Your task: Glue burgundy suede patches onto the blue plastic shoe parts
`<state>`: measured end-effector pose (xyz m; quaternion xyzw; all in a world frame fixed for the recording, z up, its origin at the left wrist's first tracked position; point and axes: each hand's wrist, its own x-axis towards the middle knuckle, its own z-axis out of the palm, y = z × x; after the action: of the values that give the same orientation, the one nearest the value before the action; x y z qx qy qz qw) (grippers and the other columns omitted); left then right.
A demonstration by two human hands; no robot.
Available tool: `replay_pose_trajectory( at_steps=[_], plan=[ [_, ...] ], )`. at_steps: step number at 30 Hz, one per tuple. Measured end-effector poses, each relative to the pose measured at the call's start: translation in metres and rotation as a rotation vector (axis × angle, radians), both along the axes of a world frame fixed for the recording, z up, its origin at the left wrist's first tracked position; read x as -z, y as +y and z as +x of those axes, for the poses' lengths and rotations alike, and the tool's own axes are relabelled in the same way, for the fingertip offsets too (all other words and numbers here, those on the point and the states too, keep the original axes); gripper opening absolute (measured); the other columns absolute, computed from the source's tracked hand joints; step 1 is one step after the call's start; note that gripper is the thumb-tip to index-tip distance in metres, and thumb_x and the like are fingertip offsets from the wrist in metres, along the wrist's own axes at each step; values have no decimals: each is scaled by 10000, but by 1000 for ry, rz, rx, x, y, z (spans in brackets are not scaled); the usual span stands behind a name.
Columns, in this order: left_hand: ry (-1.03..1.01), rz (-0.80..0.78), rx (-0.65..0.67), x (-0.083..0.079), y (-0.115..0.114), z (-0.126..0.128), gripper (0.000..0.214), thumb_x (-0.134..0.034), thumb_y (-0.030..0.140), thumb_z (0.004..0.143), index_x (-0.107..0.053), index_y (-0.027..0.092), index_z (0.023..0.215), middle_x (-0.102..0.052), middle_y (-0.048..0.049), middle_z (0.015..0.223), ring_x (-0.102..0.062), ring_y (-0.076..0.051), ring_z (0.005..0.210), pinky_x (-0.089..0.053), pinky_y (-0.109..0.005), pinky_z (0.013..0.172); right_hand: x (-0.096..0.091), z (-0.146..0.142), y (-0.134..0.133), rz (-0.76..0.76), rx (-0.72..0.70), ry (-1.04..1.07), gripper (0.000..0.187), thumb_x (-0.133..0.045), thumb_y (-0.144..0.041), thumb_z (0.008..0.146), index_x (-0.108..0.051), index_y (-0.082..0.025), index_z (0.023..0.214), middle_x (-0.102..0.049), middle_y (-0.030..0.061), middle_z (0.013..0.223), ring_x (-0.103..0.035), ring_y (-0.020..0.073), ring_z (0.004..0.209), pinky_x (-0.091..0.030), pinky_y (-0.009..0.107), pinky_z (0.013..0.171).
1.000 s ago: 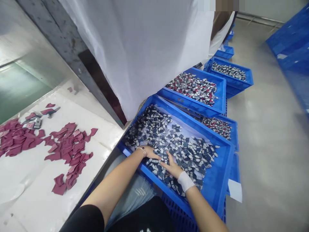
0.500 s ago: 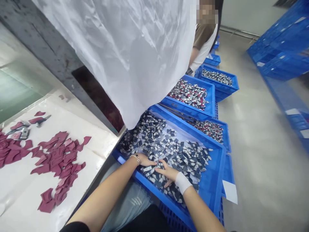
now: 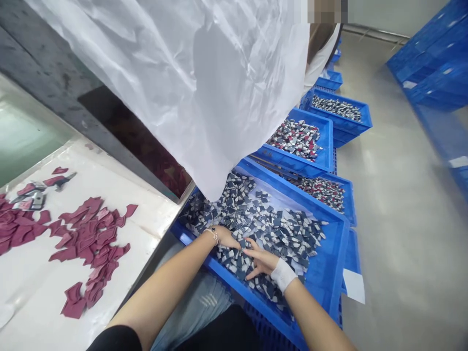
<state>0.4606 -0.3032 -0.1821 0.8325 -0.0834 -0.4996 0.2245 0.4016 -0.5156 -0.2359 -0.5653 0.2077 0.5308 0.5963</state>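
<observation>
Both my hands are in a large blue crate (image 3: 327,263) that holds a loose layer of small flat pieces (image 3: 292,234), dark grey and whitish. My left hand (image 3: 225,237), with a bracelet at the wrist, is closed, its thumb pointing toward the other hand. Its other fingers are mostly hidden, so what it holds does not show clearly. My right hand (image 3: 265,261), wearing a white wristband (image 3: 283,275), has its fingers apart. Its fingertips meet the left thumb near a small dark piece (image 3: 244,242).
Dark red pieces (image 3: 91,234) lie on a white table (image 3: 139,273) at left. A white plastic sheet (image 3: 219,97) hangs over the crate's far corner. More blue crates (image 3: 325,151) of pieces stand beyond, near another person (image 3: 321,53). Stacked blue crates (image 3: 435,63) are across the floor.
The view has shifted slightly. My hands have come closer together, the fingertips now meeting over the pieces. The other person's arm shows less.
</observation>
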Motion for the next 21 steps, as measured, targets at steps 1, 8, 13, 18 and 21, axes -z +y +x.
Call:
replay_pose_trajectory(
  at_steps=[1, 8, 13, 18, 21],
  plan=[
    [29, 7, 25, -1, -2, 0, 324, -603, 341, 959, -598, 158, 1227, -623, -99, 1238, -643, -239, 1059, -564, -442, 893, 2, 0, 0, 5, -9, 0, 452, -648, -314, 945, -515, -208, 1363, -514, 112, 1406, -580, 293, 1179, -526, 520, 942],
    [144, -7, 65, -1, -21, 1, 325, -602, 347, 958, -602, 160, 1224, -622, -95, 1244, -640, -245, 1065, -562, -441, 896, 9, 8, -1, 82, -96, 34, 411, -653, -299, 944, -544, -197, 1326, -551, 106, 1360, -611, 272, 1128, -552, 489, 905],
    [170, -38, 4, -3, -16, -4, 350, -605, 345, 957, -583, 160, 1253, -612, -102, 1260, -636, -248, 1077, -558, -455, 905, 14, 14, 1, 114, -147, 52, 403, -668, -303, 934, -558, -192, 1306, -556, 105, 1351, -614, 270, 1121, -553, 485, 902],
    [256, -151, -59, -7, -3, -8, 333, -615, 346, 950, -607, 147, 1217, -624, -89, 1239, -636, -261, 1077, -557, -453, 905, 16, 22, 3, 173, -178, 98, 416, -665, -311, 937, -548, -196, 1318, -560, 105, 1343, -622, 265, 1104, -556, 480, 894],
    [309, -209, -151, -6, 5, -12, 340, -610, 353, 953, -600, 151, 1227, -624, -94, 1240, -639, -253, 1072, -558, -450, 901, 17, 24, 3, 212, -201, 130, 400, -652, -319, 945, -552, -192, 1311, -580, 102, 1314, -636, 254, 1074, -563, 468, 878]
  ],
)
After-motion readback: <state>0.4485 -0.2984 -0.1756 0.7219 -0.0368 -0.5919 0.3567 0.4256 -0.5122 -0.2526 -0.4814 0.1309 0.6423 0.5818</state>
